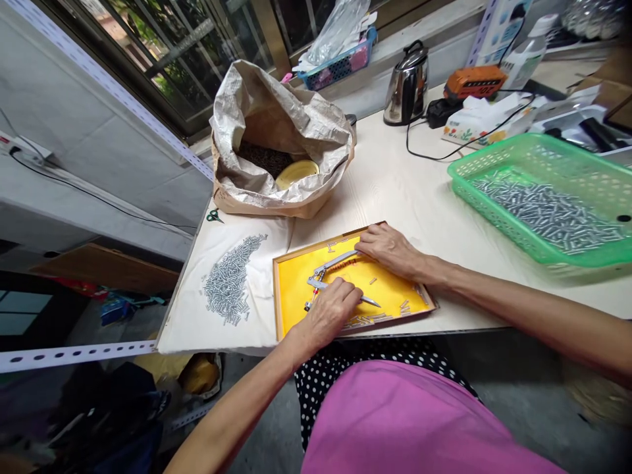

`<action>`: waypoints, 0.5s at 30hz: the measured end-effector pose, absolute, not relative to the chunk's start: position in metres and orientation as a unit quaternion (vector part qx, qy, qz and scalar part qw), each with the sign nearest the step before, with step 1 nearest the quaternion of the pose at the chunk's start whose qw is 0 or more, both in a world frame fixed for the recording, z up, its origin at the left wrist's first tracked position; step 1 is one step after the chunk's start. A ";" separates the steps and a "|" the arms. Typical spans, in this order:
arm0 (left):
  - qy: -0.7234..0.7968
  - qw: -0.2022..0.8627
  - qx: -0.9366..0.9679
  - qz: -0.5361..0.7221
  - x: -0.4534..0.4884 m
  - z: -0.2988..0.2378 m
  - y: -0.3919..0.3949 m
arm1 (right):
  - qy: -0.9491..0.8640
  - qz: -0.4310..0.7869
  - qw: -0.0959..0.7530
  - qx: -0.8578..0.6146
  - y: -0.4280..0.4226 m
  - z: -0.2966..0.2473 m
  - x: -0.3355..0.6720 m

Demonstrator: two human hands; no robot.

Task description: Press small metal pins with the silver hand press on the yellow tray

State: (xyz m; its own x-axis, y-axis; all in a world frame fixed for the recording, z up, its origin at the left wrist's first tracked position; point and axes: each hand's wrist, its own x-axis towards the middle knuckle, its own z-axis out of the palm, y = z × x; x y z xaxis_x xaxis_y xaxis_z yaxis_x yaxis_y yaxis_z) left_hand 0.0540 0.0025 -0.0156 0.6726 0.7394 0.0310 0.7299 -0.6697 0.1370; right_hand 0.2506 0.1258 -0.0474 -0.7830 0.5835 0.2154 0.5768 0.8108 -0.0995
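Observation:
A shallow tray (301, 273) with a yellow bottom and a wood-coloured rim lies at the table's front edge. In it is a hinged grey metal tool (340, 261) with two long arms and a reddish-brown coil-like part between them. My left hand (333, 303) is closed over the lower arm, whose pointed end (371, 302) sticks out past the fingers. My right hand (390, 249) has its fingers bent together at the upper arm's far end, near the tray's back rim. Several small metal pins (365, 320) lie loose in the tray, mostly along the front.
Left of the tray, a heap of small silvery pieces (228, 282) rests on white cloth. Behind stand an open sack (281, 204) holding dark pieces and a yellow bowl (297, 172), green scissors (214, 216) and a kettle (407, 85). A green basket (543, 258) of metal pieces is at right.

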 end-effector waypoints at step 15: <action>0.771 -0.051 0.611 0.172 -0.107 0.001 0.011 | -0.875 0.199 0.293 -0.329 0.138 -0.062 0.296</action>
